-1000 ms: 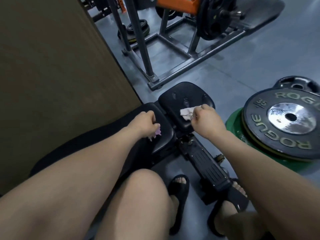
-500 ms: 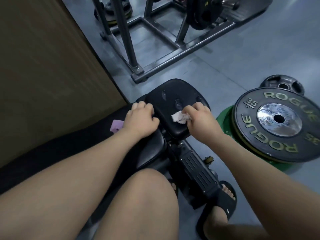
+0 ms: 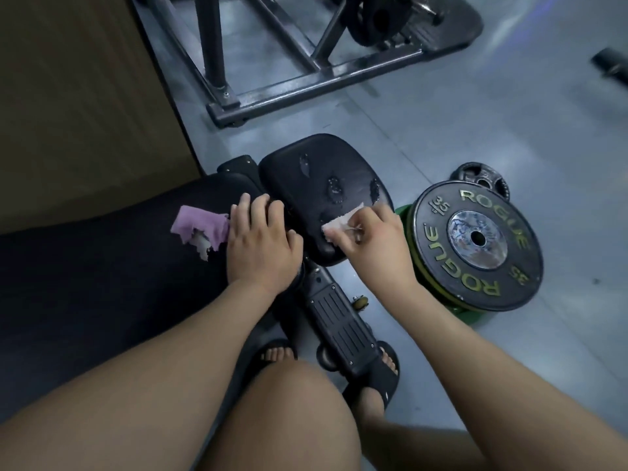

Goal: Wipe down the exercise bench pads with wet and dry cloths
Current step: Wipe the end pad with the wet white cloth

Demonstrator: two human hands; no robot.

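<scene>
A gym: weight plates (image 3: 477,247), steel rack (image 3: 272,62), padded bench (image 3: 323,195).

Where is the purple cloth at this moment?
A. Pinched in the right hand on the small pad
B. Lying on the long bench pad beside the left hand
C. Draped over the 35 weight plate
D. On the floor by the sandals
B: the purple cloth lies on the long bench pad just beside the left hand, while the right hand presses a white cloth on the small pad.
</scene>
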